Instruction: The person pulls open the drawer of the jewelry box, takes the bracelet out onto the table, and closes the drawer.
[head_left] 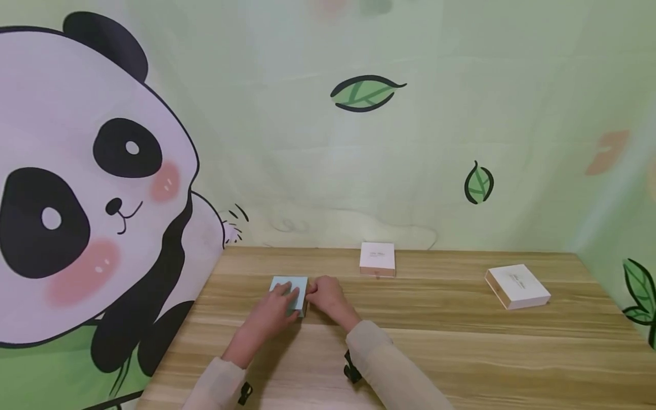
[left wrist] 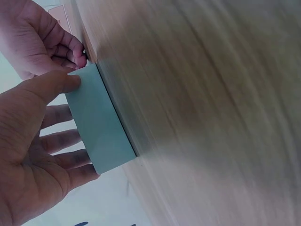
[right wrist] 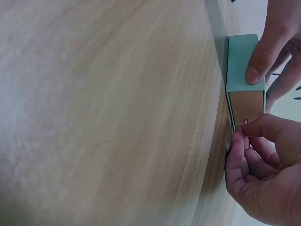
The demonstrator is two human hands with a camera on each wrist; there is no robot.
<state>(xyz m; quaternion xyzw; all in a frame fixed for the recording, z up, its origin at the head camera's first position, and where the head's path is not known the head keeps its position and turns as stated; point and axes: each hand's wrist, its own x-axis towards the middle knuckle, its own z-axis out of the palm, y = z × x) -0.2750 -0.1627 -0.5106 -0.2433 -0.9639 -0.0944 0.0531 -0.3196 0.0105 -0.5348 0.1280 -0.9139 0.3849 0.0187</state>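
A light blue drawer box (head_left: 280, 280) lies on the wooden table, left of the middle. My left hand (head_left: 277, 310) holds it, its fingers spread over the top. In the left wrist view the thumb of that hand presses on the near side of the blue box (left wrist: 101, 122). At the box's right end my right hand (head_left: 328, 296) pinches a small pull tab, mostly hidden by the fingertips. The brown end of the inner drawer (right wrist: 247, 104) shows in the right wrist view, just above the pinching thumb and finger.
One white box (head_left: 377, 256) with a pinkish side stands at the table's back edge. Farther right, a second white box (head_left: 517, 286) sits at an angle. Behind the table (head_left: 435, 364) hangs a green cloth (head_left: 287, 114) printed with a panda and leaves.
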